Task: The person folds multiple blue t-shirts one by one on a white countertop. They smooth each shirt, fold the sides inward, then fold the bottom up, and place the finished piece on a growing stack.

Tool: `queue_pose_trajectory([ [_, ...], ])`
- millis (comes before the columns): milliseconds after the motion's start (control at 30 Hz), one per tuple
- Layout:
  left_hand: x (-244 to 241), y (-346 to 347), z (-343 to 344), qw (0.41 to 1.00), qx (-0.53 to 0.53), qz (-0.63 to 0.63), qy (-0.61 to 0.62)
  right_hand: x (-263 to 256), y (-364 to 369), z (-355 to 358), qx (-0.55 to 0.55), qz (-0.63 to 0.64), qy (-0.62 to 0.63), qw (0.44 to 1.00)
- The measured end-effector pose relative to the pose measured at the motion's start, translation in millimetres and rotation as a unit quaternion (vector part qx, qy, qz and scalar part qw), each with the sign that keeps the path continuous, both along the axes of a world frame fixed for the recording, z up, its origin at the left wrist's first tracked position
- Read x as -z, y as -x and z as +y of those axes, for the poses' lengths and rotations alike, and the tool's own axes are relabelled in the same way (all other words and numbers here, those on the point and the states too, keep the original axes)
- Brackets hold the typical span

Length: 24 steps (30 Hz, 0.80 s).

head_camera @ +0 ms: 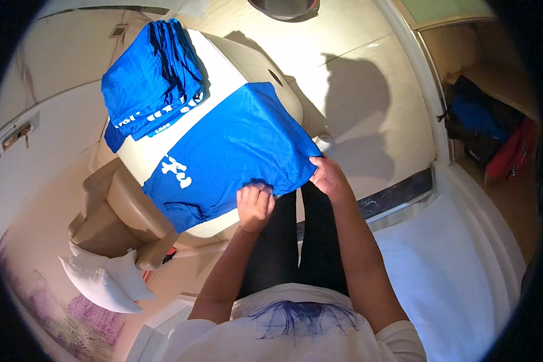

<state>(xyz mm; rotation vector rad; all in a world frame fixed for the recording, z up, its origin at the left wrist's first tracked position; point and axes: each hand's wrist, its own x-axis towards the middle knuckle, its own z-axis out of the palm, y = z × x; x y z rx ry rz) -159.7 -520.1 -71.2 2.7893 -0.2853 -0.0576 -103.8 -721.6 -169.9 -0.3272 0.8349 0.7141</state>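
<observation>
A blue T-shirt (pixel 235 140) with white printing lies spread over the right part of a white table (pixel 163 149). My left hand (pixel 255 206) grips a bunched bit of its near edge, fingers curled under. At the shirt's right corner my right hand (pixel 326 176) pinches the hem between thumb and fingers, past the table's rim. Between the two hands the near edge hangs a little slack. Farther back on the table, a stack of folded blue garments (pixel 151 86) with white lettering stands beside the shirt.
A tan leather armchair (pixel 122 203) stands left of the table, with white pillows (pixel 104 280) near it. To my right is a bed with a white sheet (pixel 434 253). Clothes (pixel 484 122) lie in an open wooden cabinet. A dark basin (pixel 287 8) sits on the floor ahead.
</observation>
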Motion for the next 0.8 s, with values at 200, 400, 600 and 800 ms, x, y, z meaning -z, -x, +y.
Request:
queue_pose_trajectory([
  [200, -0.7, 10.1, -8.1, 1.000, -0.006, 0.000, 0.026, 4.2, -1.7, -14.4, -0.022, -0.029, 0.075, 0.996],
  [400, 0.7, 8.4, -13.8, 0.999, -0.035, 0.029, 0.007, -17.4, -16.4, -32.7, -0.165, -0.036, 0.200, 0.965],
  [600, -4.7, 20.8, -20.8, 0.999, -0.028, 0.030, 0.031, -13.8, -22.0, -33.2, -0.179, -0.053, 0.229, 0.955],
  [800, -9.9, 17.2, -41.0, 0.994, -0.089, 0.060, -0.003, -15.6, -25.8, -34.6, -0.185, -0.044, 0.252, 0.949],
])
